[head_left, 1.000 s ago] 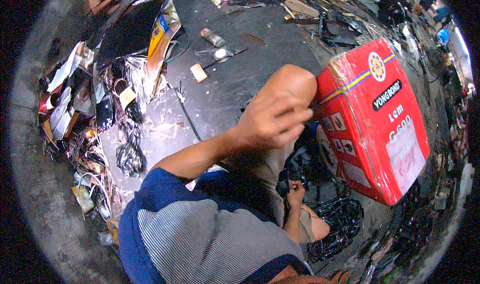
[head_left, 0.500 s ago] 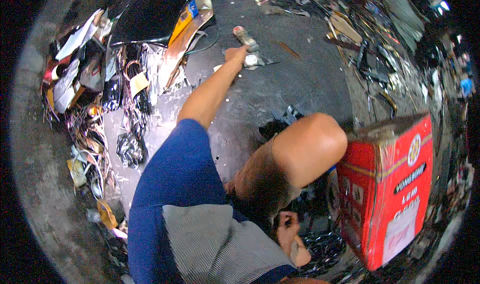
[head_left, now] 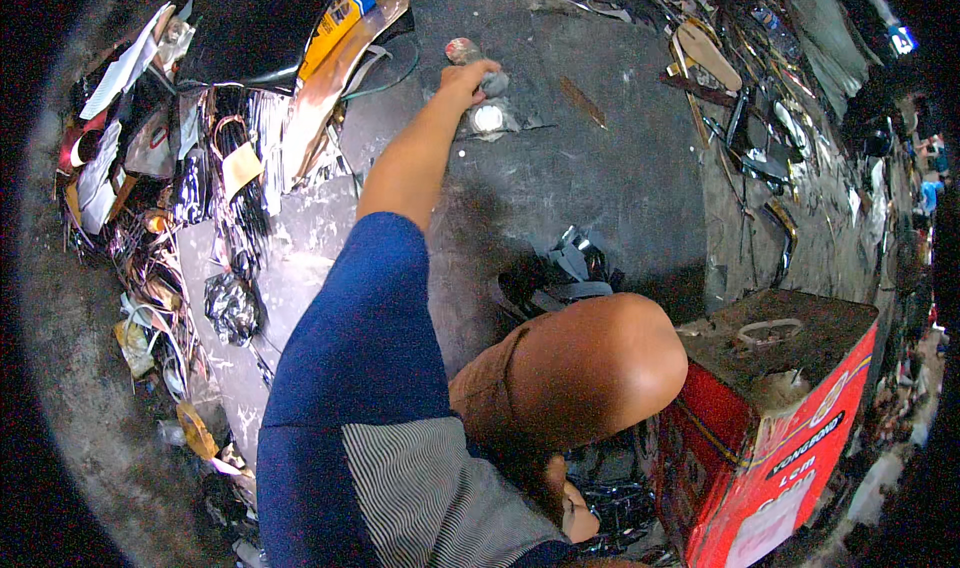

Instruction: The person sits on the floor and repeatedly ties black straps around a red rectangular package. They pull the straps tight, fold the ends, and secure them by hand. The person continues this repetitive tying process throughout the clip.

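Note:
My left hand (head_left: 468,81) reaches far forward at the top centre, arm in a blue sleeve. Its fingers close over a grey, roughly cylindrical object (head_left: 494,85) whose red-marked end (head_left: 460,51) shows beyond the hand. The object's exact kind is unclear. Beside the hand, a shiny whitish round piece (head_left: 488,118) lies on a dark flat scrap. Low in the view, what seems to be my right hand (head_left: 555,474) is mostly hidden behind my bent knee and striped shirt. Its fingers cannot be made out.
A red, dented metal can (head_left: 745,448) with a handle on top stands right of my knee (head_left: 610,368). Dark straps (head_left: 570,268) lie ahead of the knee. Scrap heaps flank the dark floor sheet, including crumpled black plastic (head_left: 232,308) and a sole-shaped piece (head_left: 708,56).
My left hand has moved onto the middle of the grey object, which was more exposed before. The view has shifted, and the low hand is more covered by my knee.

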